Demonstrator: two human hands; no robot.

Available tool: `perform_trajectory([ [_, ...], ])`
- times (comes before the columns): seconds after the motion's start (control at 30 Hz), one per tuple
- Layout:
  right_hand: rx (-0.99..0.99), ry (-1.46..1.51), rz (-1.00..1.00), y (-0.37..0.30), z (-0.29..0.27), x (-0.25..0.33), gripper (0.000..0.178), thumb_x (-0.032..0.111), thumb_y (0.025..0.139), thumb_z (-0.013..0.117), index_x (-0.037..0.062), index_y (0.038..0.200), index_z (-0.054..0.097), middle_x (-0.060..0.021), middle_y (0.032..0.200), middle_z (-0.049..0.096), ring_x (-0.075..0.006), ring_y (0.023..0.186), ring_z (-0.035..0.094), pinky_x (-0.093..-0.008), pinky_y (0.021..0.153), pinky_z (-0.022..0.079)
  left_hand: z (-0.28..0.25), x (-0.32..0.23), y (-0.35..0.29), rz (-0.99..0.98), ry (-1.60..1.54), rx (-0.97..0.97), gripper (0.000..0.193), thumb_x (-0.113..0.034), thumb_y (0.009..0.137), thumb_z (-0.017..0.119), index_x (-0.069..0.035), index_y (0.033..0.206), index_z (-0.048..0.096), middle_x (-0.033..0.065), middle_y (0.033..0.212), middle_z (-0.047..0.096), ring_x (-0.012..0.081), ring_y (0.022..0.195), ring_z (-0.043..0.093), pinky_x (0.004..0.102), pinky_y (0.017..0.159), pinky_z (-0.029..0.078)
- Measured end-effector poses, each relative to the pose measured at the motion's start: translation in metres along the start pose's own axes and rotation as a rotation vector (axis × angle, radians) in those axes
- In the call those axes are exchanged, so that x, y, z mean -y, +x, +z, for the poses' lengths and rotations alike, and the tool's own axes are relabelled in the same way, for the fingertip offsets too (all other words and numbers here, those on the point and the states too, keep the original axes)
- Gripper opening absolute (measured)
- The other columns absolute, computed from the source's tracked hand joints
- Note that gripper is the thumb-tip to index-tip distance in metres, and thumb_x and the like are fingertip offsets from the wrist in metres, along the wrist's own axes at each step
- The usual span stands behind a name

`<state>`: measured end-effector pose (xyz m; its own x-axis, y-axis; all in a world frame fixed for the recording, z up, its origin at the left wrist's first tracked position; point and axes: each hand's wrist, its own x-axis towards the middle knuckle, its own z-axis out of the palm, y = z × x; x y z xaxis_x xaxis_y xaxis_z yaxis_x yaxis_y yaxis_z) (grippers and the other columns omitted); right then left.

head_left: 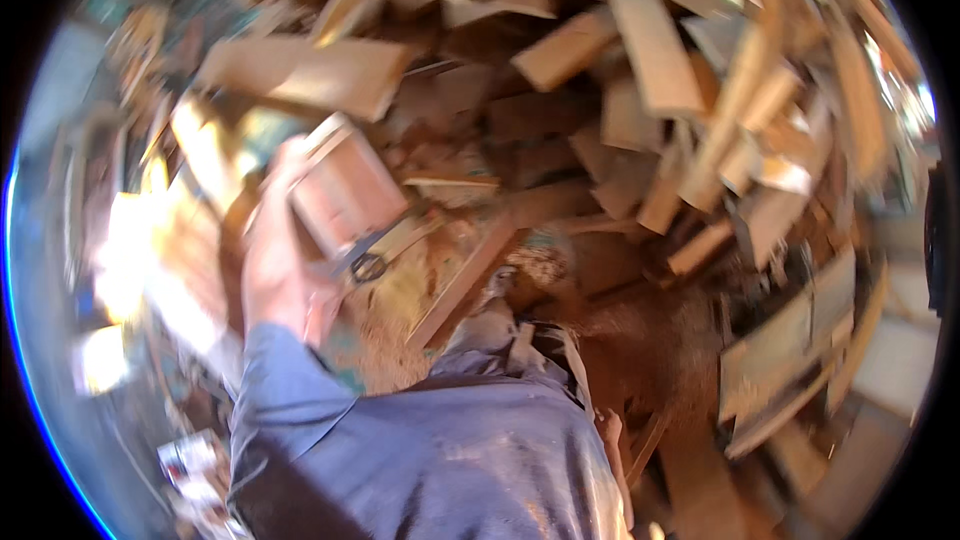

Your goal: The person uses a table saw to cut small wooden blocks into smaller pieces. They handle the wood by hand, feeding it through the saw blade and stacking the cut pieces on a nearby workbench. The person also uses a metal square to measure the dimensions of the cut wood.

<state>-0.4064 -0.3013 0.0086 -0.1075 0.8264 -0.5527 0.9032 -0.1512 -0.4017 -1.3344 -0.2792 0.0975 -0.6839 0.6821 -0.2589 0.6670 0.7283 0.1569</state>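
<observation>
My left hand (280, 185) is raised at the left, its blue sleeve reaching up from below. It grips a short, reddish wooden block (348, 188) with a pale end edge, holding it by its left side. Just below the block is a small dark ring-shaped thing (368, 266) with a bluish part; motion blur hides what it is. My right hand (608, 427) hangs low beside my body at the right. Only a small, blurred part of it shows, and its fingers cannot be made out.
Heaped wooden offcuts (650, 45) fill the far side and the right. A long narrow board (465, 282) lies slanted over sawdust (390, 315) ahead of me. Wide planks (790, 340) lean at the right. Bright light washes out the left.
</observation>
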Motion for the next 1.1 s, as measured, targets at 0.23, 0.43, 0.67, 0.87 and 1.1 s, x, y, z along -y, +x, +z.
perform_trajectory([
  [0.23,-0.078,0.093,-0.058,0.019,0.004,0.018,0.025,0.022,0.088,0.069,0.0057,0.105,0.075,-0.0217,0.097,0.073,-0.0426,0.095,0.07,-0.0449,0.082,0.056,0.012,0.023,0.006,-0.074,0.076,0.135,0.07,0.006,0.069,0.07,-0.006,0.136,0.053,0.0212,0.127,0.063,0.0401,0.125,0.058,0.0471,0.106,0.047],
  [0.43,-0.123,0.087,0.279,0.023,0.008,0.036,0.033,0.023,0.081,0.072,0.0071,0.11,0.076,-0.0195,0.101,0.074,-0.0375,0.097,0.072,-0.0434,0.085,0.057,-0.013,-0.166,-0.004,0.117,0.124,-0.205,0.08,-0.018,0.076,0.077,-0.006,0.148,0.045,0.0179,0.15,0.045,0.0399,0.142,0.04,0.0523,0.116,0.037],
  [0.67,-0.406,0.275,0.341,0.006,-0.022,0.019,0.032,0.015,0.084,0.064,0.0074,0.113,0.076,-0.0182,0.104,0.075,-0.0358,0.099,0.073,-0.0422,0.088,0.057,-0.001,-0.544,-0.096,0.935,-0.553,-0.201,0.048,-0.018,0.083,0.075,0.005,0.124,0.063,0.0243,0.124,0.066,0.0404,0.119,0.062,0.0437,0.102,0.049],
  [0.87,-0.608,0.553,0.28,0.027,-0.073,0.009,0.03,0.011,0.09,0.066,0.0003,0.116,0.073,-0.015,0.095,0.078,-0.0217,0.09,0.076,-0.0337,0.083,0.058,-0.006,-0.752,-0.112,1.195,-0.54,-0.32,0.038,-0.019,0.082,0.078,0.004,0.109,0.064,0.0231,0.112,0.066,0.0438,0.11,0.062,0.0482,0.096,0.049],
  [1.1,-0.326,0.626,-0.074,0.101,-0.18,-0.002,0.036,0.006,0.089,0.071,-0.0008,0.123,0.069,-0.0131,0.103,0.076,-0.018,0.092,0.072,-0.0316,0.084,0.057,-0.004,-0.854,-0.09,0.944,-0.206,-0.008,0.051,-0.038,0.086,0.078,0.002,0.115,0.068,0.0236,0.108,0.071,0.0399,0.105,0.068,0.0458,0.09,0.053],
])
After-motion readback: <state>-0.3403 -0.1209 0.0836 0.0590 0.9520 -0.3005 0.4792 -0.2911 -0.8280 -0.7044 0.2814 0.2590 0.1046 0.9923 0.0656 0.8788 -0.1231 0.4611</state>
